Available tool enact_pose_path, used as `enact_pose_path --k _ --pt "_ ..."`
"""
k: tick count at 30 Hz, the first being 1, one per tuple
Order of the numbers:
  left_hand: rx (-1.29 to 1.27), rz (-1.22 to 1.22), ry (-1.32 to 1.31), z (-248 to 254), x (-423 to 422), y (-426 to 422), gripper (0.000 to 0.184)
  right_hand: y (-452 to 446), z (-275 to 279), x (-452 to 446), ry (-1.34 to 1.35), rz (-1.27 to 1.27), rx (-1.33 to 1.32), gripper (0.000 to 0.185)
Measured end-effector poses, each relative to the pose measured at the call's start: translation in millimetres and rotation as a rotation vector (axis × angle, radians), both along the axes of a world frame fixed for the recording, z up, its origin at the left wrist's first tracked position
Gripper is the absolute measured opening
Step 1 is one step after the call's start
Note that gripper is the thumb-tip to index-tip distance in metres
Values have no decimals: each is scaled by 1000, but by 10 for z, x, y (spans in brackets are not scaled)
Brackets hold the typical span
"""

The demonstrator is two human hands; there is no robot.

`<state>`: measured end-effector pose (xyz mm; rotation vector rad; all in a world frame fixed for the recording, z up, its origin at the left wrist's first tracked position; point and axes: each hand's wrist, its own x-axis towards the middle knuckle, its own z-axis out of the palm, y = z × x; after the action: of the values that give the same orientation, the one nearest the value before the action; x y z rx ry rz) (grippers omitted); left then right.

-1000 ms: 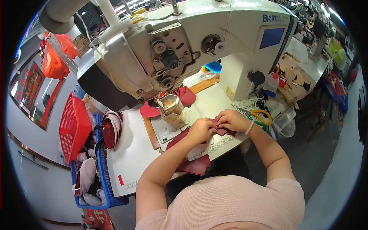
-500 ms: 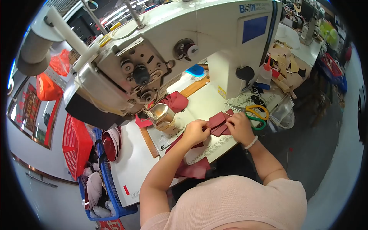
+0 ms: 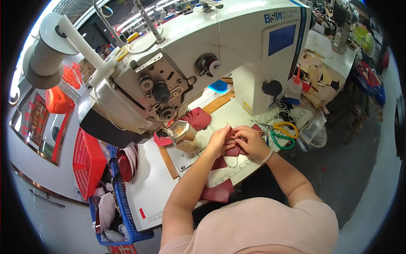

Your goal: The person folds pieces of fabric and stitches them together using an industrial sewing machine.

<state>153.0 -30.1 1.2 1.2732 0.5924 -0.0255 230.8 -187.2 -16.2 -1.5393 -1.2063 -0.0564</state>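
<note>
Dark-red, smooth, leather-like panel (image 3: 218, 191) lies at the tabletop (image 3: 146, 178) edge, on your side of the sewing machine (image 3: 249, 38). Beyond it, your L hand (image 3: 218, 142) & R hand (image 3: 252, 142) meet over more red pcs (image 3: 234, 151), just in front of the machine; both bunched, can't tell if either grip's closed on one. Prob. partway thru: pcs by you look loose, stitching too small to confirm. Scissors (image 3: 284, 136) w/ rounded yellow & green handles sit R of the machine's head. Softly curled red material (image 3: 198, 119) lies beneath that head; done or left, unclear.
</note>
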Motion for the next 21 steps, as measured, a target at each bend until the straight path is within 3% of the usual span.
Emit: enact_pose_path --k 2,9,18,21 --pt "-62 -6 18 7 -16 32 28 8 -31 -29 -78 12 35 14" --pt "-154 41 -131 -164 -88 6 23 -17 30 -78 252 -21 49 19" --pt "180 44 -278 0 -173 -207 25 -14 -71 34 329 -35 125 15" --pt "208 63 -243 -49 -158 -170 24 -62 -7 38 290 -53 31 13"
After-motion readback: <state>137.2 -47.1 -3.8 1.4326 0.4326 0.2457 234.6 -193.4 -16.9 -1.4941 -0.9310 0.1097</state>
